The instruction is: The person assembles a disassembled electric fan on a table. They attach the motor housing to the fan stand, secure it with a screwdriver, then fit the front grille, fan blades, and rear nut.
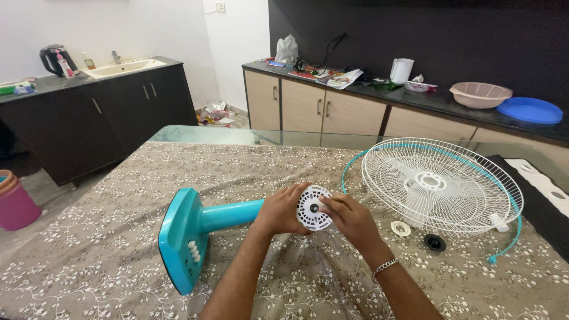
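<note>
Right now both hands meet at the head end of a teal fan stand (pixel 204 228) that lies on its side on the counter (pixel 118 201), which wears a brown cloth with a small white flower pattern. The stand's broad base points toward the left, with a row of white buttons on its face, and its round column runs to the right into the hands. The left hand (pixel 281 210) is wrapped around the top of the column, grasping it just behind a white round motor housing (pixel 313 207) with slotted vents. The right hand (pixel 349 218) comes in from the other side, its fingers pinched at the dark centre of that housing; a silver bracelet (pixel 384 266) sits on this wrist.

Just to the right, a white wire fan guard (pixel 441 185) with a teal rim lies tilted on the cloth, well within reach but apart from the hands. Near its lower edge rest a small white ring-shaped nut (pixel 400 228) and a black round cap (pixel 434 242), close to each other.

Farther back, a dark worktop carries a pink basin (pixel 480 93) and a blue lid (pixel 529 110). A pink bucket (pixel 15 204) stands on the floor at the left.
</note>
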